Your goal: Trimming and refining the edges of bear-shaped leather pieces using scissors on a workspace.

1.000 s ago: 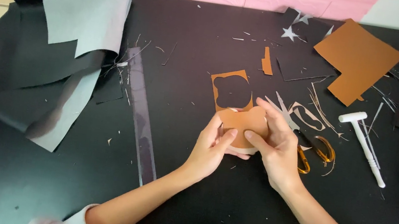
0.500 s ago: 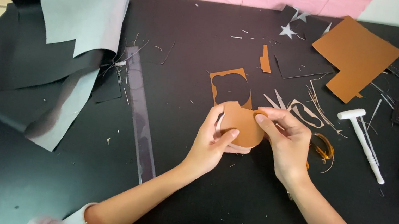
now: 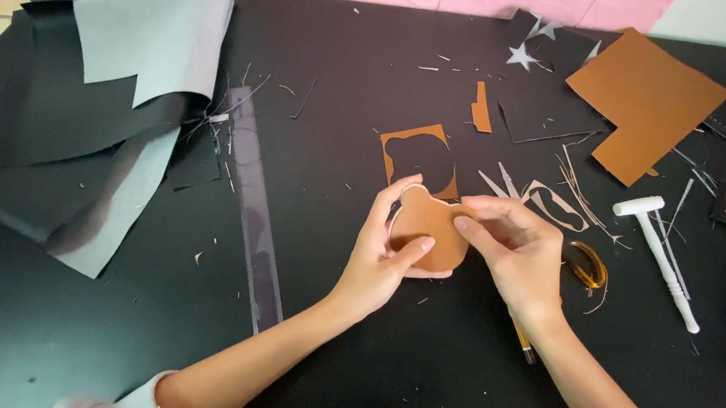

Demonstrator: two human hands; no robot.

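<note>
- While both our hands meet at the centre of the frame, the tan cutout (image 3: 428, 233) sits between them, lifted just off the black mat (image 3: 339, 364).
- Our left hand (image 3: 379, 259) grips the cutout from its left side, thumb pressed across the lower face and fingers curled up around its top-left edge.
- Our right hand (image 3: 514, 251) comes in from the right, fingertips closed on the cutout's upper right edge in a pinch.
- We judge the cutout's rounded lobes point toward the top of the frame, so its long axis runs roughly up and down; both hands touch it, neither nearer than the other.
- Just above it lies the tan scrap (image 3: 423, 155) with a matching hole.
- Right of our hands lie scissors (image 3: 586, 266) and a white hammer (image 3: 659, 258); a clear ruler (image 3: 255, 207) runs down the left of centre.
</note>
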